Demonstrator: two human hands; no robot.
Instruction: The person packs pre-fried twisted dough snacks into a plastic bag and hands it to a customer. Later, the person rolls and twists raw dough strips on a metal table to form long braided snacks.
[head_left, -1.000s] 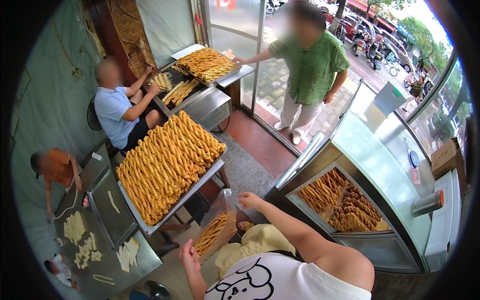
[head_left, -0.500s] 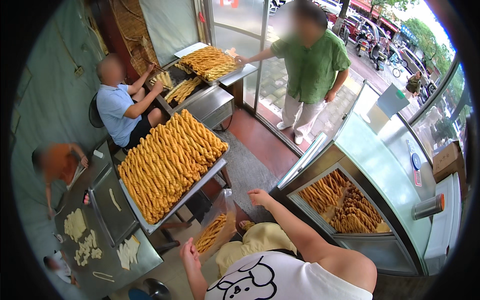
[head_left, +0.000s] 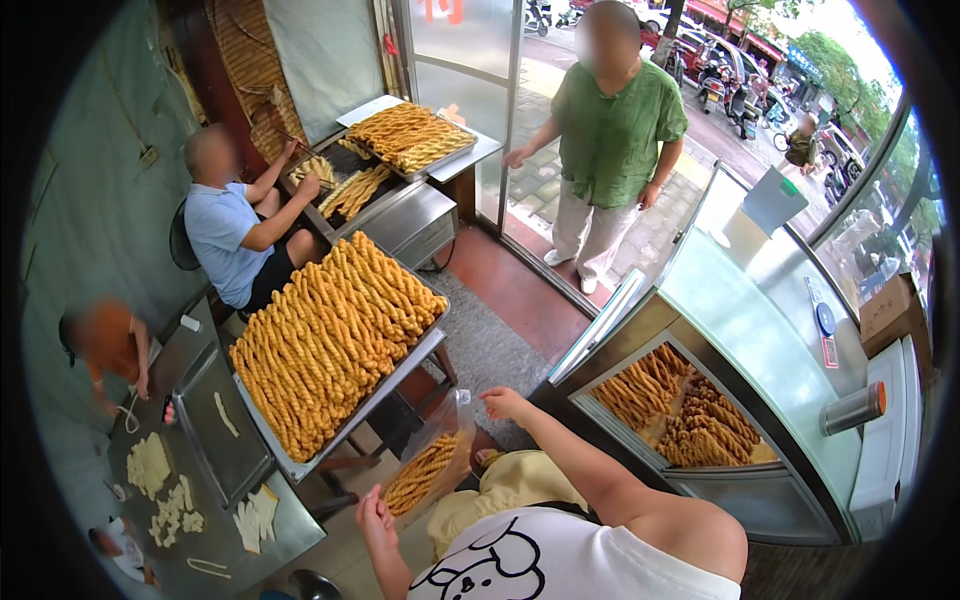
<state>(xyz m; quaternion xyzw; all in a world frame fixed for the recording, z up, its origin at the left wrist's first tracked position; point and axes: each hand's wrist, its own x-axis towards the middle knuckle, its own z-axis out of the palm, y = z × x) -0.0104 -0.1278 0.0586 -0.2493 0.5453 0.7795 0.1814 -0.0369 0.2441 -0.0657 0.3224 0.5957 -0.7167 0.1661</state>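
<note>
A clear plastic bag (head_left: 458,412) with several golden fried dough twists (head_left: 424,471) in it hangs in front of my body. My left hand (head_left: 376,517) is closed at the bag's left edge, its fingers curled with the thumb side up; the exact grip is partly hidden. My right hand (head_left: 505,403) is held out just right of the bag's top, fingers loosely extended and seemingly apart from the plastic. Beyond my hands, a large tray (head_left: 284,463) piled with dough twists (head_left: 335,340) stands on a stand.
A glass display case (head_left: 690,400) with more twists stands at right. A steel worktable (head_left: 290,525) at left carries dough pieces and a metal tray (head_left: 205,420). One person in blue (head_left: 218,225) sits by the fryer (head_left: 345,195); another in green (head_left: 618,130) stands at the doorway.
My right hand has moved slightly left, closer to the bag's top. The person in green has drawn their hand back from the far tray. The person in orange has shifted their arms.
</note>
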